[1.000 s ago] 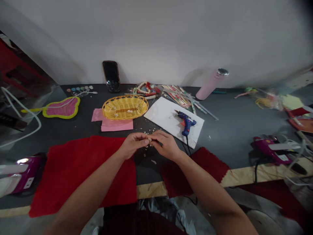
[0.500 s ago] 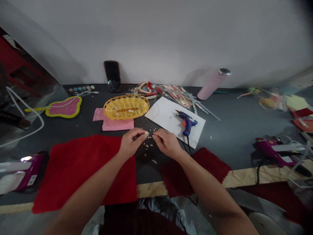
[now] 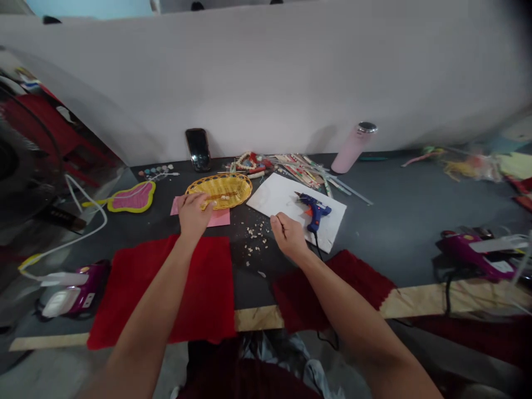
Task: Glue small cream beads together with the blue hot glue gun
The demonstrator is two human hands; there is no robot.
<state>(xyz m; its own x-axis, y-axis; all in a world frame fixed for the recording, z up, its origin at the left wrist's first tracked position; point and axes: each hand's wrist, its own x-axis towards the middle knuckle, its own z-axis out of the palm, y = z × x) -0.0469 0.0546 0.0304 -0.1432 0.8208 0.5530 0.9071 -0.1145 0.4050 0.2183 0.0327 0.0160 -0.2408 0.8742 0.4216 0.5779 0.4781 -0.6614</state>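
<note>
My left hand (image 3: 193, 216) reaches over the left rim of the yellow oval basket (image 3: 239, 191), thumb apart from the fingers; nothing shows in its grip. In the basket lie a brown strip and small pale bits. My right hand (image 3: 288, 235) is closed at the near-left edge of the white board (image 3: 270, 191), and what its fingers hold, if anything, is too small to name. Between the hands, small pale crumbs (image 3: 255, 238) are scattered on the dark table (image 3: 249, 288). A blue glue gun (image 3: 315, 209) lies on the board. Pink paper (image 3: 219, 218) sticks out from under the basket.
Red cloth (image 3: 199, 293) lies at the left, dark red cloth (image 3: 353, 280) at the right. Behind stand a phone (image 3: 198, 149) and a pink bottle (image 3: 350, 149), with straws and trinkets (image 3: 297, 169) between. Purple devices (image 3: 83, 288) sit at both sides.
My left hand has moved from the crumbs to the basket, and its fingers have parted. The right hand has shifted slightly right. The camera view has tilted and turned a little left.
</note>
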